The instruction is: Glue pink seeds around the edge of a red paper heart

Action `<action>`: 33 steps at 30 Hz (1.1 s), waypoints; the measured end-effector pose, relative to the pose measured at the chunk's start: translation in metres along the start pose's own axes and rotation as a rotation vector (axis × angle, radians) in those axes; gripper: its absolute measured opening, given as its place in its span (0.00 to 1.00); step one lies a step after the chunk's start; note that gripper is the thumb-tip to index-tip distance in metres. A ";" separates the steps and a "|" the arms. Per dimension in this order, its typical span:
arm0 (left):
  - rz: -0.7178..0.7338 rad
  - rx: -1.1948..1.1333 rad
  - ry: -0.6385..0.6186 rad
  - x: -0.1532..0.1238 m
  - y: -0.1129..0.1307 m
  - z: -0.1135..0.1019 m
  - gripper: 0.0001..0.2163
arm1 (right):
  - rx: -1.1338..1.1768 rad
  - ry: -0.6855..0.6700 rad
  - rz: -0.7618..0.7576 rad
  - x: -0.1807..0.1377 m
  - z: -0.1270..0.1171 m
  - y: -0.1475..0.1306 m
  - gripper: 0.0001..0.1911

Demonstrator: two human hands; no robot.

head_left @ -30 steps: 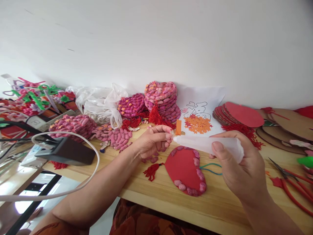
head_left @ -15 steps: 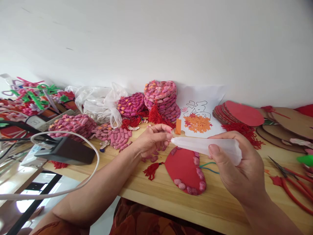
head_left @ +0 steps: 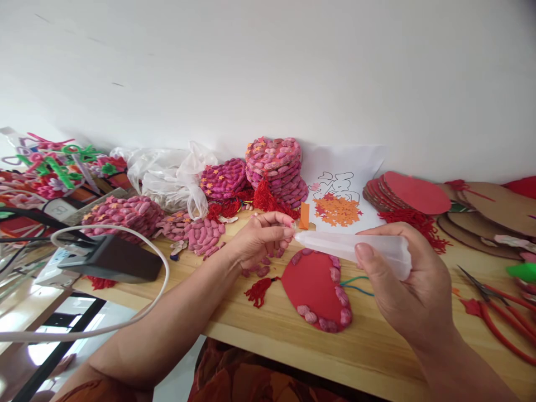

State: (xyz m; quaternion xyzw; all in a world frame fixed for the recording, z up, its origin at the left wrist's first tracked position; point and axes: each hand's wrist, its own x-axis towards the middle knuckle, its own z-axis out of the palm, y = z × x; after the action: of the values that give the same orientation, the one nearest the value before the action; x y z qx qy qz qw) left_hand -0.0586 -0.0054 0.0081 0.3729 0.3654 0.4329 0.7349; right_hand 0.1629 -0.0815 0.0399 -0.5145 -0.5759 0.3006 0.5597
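My right hand (head_left: 412, 285) is wrapped round a translucent white squeeze bottle (head_left: 335, 243), probably glue, held nearly level with its narrow tip pointing left. At that tip my left hand (head_left: 268, 237) pinches thumb and forefinger together. A small pale, clear bit shows at the fingertips, too small to name. Below both hands a red heart-shaped card (head_left: 312, 287) lies on the table. Pink-dyed peanut shells (head_left: 344, 301) line its right and lower edges, with one at the top. A red tassel (head_left: 259, 291) hangs off its left side, and a green cord (head_left: 358, 285) extends to the right.
Stacks of shell-covered pieces (head_left: 274, 167), loose pink shells (head_left: 205, 234) and a plastic bag (head_left: 167, 173) stand behind. Orange stars (head_left: 338, 211) lie on a printed sheet (head_left: 368, 159). Red-handled scissors (head_left: 502, 312) lie right. A black power block (head_left: 119, 259) with a white cable sits left.
Almost nothing differs. The bottle's tip has shifted very slightly up and right, near my left fingertips; the whole view has moved a little.
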 end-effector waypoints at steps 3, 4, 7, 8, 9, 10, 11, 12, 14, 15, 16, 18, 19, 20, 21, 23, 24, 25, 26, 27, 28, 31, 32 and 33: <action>0.005 -0.013 -0.003 0.000 0.000 0.000 0.17 | 0.019 -0.008 -0.012 0.000 0.000 0.000 0.08; 0.003 -0.014 -0.006 0.000 0.000 0.000 0.17 | 0.025 -0.006 -0.016 0.000 0.000 0.000 0.08; 0.000 -0.020 -0.006 0.000 0.000 -0.001 0.16 | 0.038 -0.004 -0.007 0.001 0.000 0.002 0.08; -0.001 -0.024 -0.005 0.000 0.001 -0.001 0.17 | 0.041 -0.006 -0.001 0.001 0.000 0.003 0.08; -0.002 -0.027 -0.004 0.000 0.000 -0.001 0.17 | 0.042 -0.009 0.007 0.001 0.000 0.004 0.08; -0.003 -0.029 -0.004 0.000 0.000 -0.001 0.17 | 0.040 -0.018 0.011 0.001 -0.001 0.005 0.09; -0.003 -0.030 -0.007 0.001 0.000 -0.002 0.17 | 0.040 -0.035 0.005 0.002 -0.001 0.007 0.09; -0.001 -0.030 -0.012 0.001 0.000 -0.002 0.17 | 0.043 -0.058 -0.002 0.004 -0.002 0.010 0.10; 0.012 -0.030 -0.028 0.001 -0.001 -0.003 0.16 | 0.087 -0.108 0.008 0.008 -0.003 0.017 0.11; 0.017 -0.030 -0.038 0.001 -0.001 -0.003 0.16 | 0.136 -0.126 0.041 0.011 -0.004 0.021 0.12; 0.021 -0.032 -0.046 0.001 -0.001 -0.004 0.16 | 0.212 -0.140 0.100 0.014 -0.004 0.025 0.14; 0.025 -0.036 -0.054 0.002 -0.001 -0.005 0.16 | 0.403 -0.177 0.280 0.020 -0.004 0.030 0.18; 0.025 -0.037 -0.055 0.002 0.000 -0.005 0.16 | 0.492 -0.205 0.378 0.023 -0.003 0.032 0.20; 0.026 -0.035 -0.056 0.002 0.001 -0.006 0.16 | 0.565 -0.230 0.469 0.026 -0.003 0.032 0.22; 0.030 -0.031 -0.057 0.002 0.001 -0.006 0.16 | 0.622 -0.252 0.546 0.028 -0.002 0.032 0.24; 0.045 -0.009 -0.061 0.001 0.002 -0.007 0.15 | 0.706 -0.263 0.640 0.031 -0.001 0.032 0.26; 0.058 0.015 -0.062 0.001 0.003 -0.007 0.15 | 0.738 -0.255 0.665 0.033 -0.001 0.032 0.26; 0.074 0.049 -0.065 0.000 0.004 -0.007 0.14 | 0.764 -0.238 0.682 0.034 -0.001 0.032 0.25; 0.095 0.094 -0.069 -0.002 0.005 -0.007 0.14 | 0.782 -0.220 0.692 0.036 -0.001 0.033 0.24; 0.113 0.156 -0.079 -0.005 0.006 -0.006 0.14 | 0.795 -0.200 0.695 0.037 -0.001 0.034 0.22; 0.120 0.230 -0.094 -0.008 0.008 -0.005 0.13 | 0.804 -0.181 0.692 0.038 -0.002 0.035 0.20; 0.085 0.485 -0.185 -0.020 0.017 0.002 0.11 | 0.843 -0.144 0.678 0.041 -0.004 0.038 0.17; 0.091 0.569 -0.238 -0.024 0.020 0.005 0.09 | 0.861 -0.134 0.680 0.041 -0.004 0.039 0.17; 0.132 0.658 -0.290 -0.028 0.024 0.007 0.08 | 0.875 -0.126 0.689 0.041 -0.005 0.039 0.17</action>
State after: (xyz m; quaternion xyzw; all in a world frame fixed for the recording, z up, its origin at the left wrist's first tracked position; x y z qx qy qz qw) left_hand -0.0709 -0.0241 0.0379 0.6696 0.3524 0.2813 0.5902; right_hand 0.1840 -0.0329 0.0185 -0.3736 -0.2284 0.7073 0.5550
